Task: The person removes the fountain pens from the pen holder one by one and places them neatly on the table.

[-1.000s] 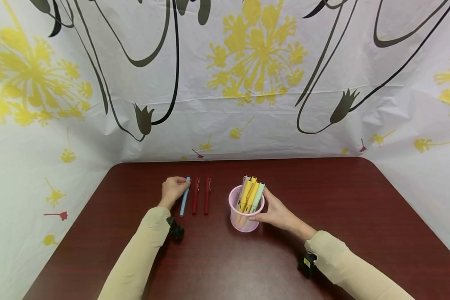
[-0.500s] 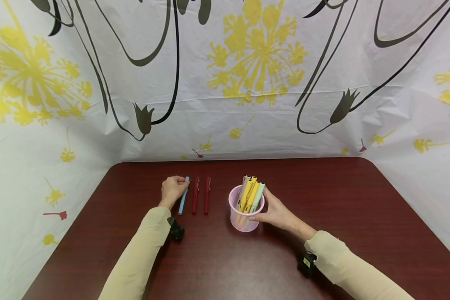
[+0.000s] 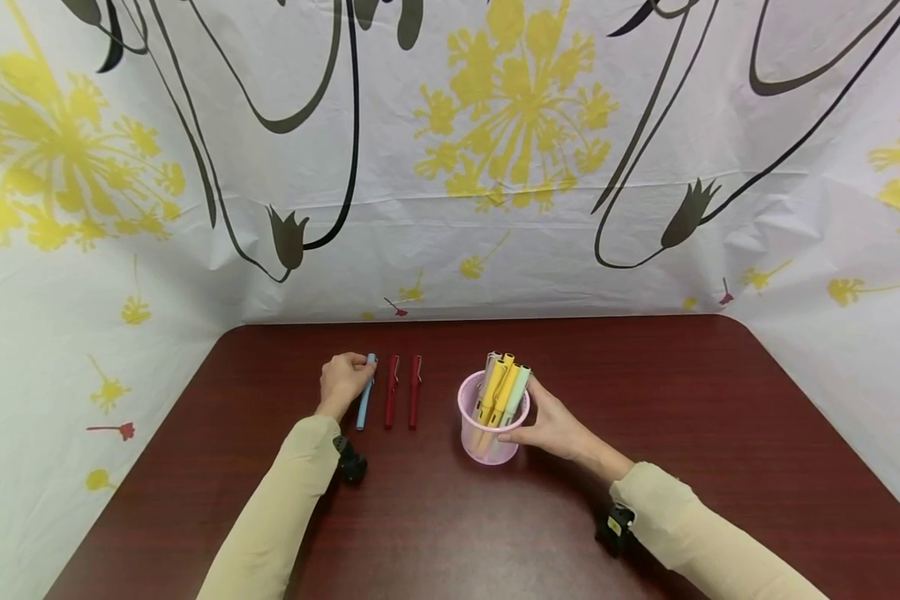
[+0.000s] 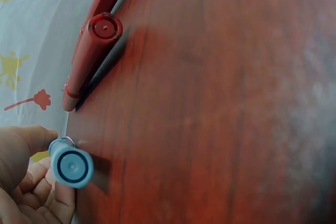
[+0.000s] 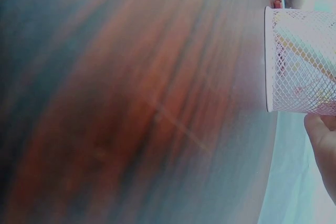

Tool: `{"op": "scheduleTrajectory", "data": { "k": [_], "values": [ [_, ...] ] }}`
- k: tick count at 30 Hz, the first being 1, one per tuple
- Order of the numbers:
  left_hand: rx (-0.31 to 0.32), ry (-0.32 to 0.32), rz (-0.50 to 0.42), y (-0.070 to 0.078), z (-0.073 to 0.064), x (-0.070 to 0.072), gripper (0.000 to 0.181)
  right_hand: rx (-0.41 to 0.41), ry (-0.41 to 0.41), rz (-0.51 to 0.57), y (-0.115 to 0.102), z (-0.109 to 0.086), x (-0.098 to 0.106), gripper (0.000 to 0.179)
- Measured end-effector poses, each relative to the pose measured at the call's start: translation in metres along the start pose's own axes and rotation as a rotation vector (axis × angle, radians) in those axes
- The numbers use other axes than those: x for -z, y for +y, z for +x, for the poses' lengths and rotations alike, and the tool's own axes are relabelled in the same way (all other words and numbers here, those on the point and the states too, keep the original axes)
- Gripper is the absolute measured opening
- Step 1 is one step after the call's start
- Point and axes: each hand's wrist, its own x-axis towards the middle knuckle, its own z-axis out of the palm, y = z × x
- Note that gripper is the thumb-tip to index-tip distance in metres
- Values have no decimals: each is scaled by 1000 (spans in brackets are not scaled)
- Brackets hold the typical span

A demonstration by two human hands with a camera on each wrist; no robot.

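Observation:
My left hand [image 3: 342, 383] pinches a light blue pen [image 3: 364, 405] near its clip end, with thumb and fingers closed about it. In the left wrist view the pen's round end [image 4: 72, 167] faces the camera. Just right of it, two dark red pens [image 3: 391, 400] lie side by side, clips toward the far edge. My right hand [image 3: 557, 425] grips a pink mesh pen cup [image 3: 468, 435] from its right side, thumb near the front and fingers behind. Yellow pens [image 3: 499, 392], a pale green pen [image 3: 517, 396] and a greyish one [image 3: 489, 367] stand tilted in the cup.
The brown wooden table [image 3: 450, 533] ends at a far edge against a white cloth [image 3: 390, 175] with plant prints. Each sleeve cuff carries a small black camera, one on the left wrist [image 3: 351, 461] and one on the right wrist [image 3: 613, 527].
My left hand has shifted the blue pen slightly left, away from the red pens, and the pen is a little more parallel to them. The right hand and the cup have stayed in place.

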Motion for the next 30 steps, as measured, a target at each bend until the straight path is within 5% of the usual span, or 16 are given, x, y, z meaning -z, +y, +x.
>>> {"op": "scheduleTrajectory", "data": {
  "k": [30],
  "values": [
    [-6,22,8,-3,-3,4,31,24,-1,24,3,1,-1,90]
  ]
}}
